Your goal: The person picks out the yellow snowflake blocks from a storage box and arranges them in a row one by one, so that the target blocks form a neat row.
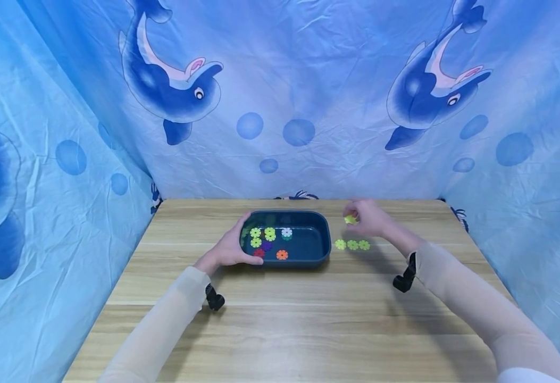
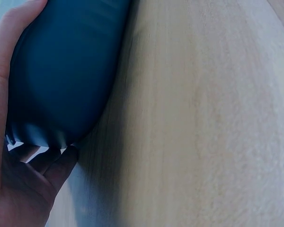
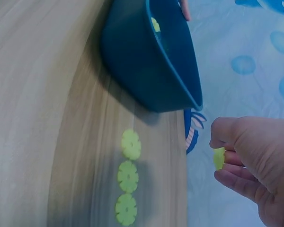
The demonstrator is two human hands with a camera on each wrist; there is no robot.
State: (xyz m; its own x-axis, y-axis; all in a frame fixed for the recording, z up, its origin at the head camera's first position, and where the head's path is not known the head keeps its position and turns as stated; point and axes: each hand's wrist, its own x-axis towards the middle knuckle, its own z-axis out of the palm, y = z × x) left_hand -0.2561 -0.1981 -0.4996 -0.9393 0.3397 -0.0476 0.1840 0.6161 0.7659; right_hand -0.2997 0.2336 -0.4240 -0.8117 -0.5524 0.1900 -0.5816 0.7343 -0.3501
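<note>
My left hand grips the left end of a dark blue plastic bin, thumb along its near side and fingers around the end. Inside lie several flower-shaped plastic discs: yellow-green, a white one, an orange one, plus red and purple. To the right of the bin, my right hand pinches a yellow-green disc above the table. Three more yellow-green discs lie in a row on the wood below it. The left wrist view shows the bin's side with fingers curled at its end.
The wooden table ends at the back against a blue curtain printed with dolphins and bubbles. More of this cloth hangs on the left and right sides. Black camera mounts sit on both wrists.
</note>
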